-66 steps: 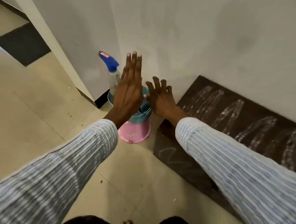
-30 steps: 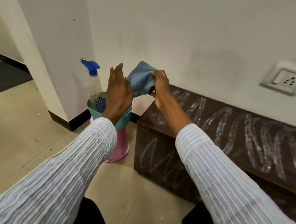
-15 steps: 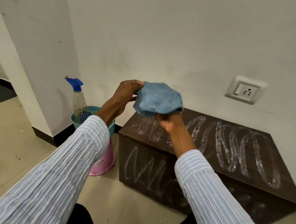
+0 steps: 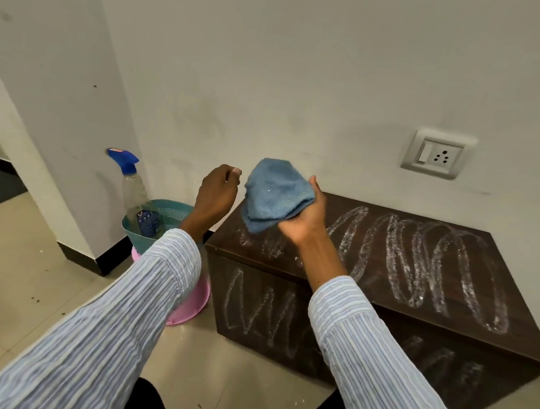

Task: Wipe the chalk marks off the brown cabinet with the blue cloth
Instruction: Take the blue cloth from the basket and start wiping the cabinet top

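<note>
A low brown cabinet (image 4: 468, 325) stands against the wall, with white chalk loops (image 4: 421, 261) across its top and zigzags on its front face. My right hand (image 4: 307, 217) holds the folded blue cloth (image 4: 274, 196) palm-up, above the cabinet's left end and not touching it. My left hand (image 4: 215, 195) hovers just left of the cloth, fingers curled, apart from it and holding nothing.
A teal basket (image 4: 165, 214) on a pink tub (image 4: 191, 302) sits left of the cabinet and holds a spray bottle (image 4: 135, 188) with a blue trigger. A wall corner juts out at left. A socket (image 4: 438, 154) is on the wall above the cabinet.
Both hands reached into the basket, and the right lifted the cloth out. The left hand, which was touching the cloth half a second ago, has let go. My view has risen and shifted right.
</note>
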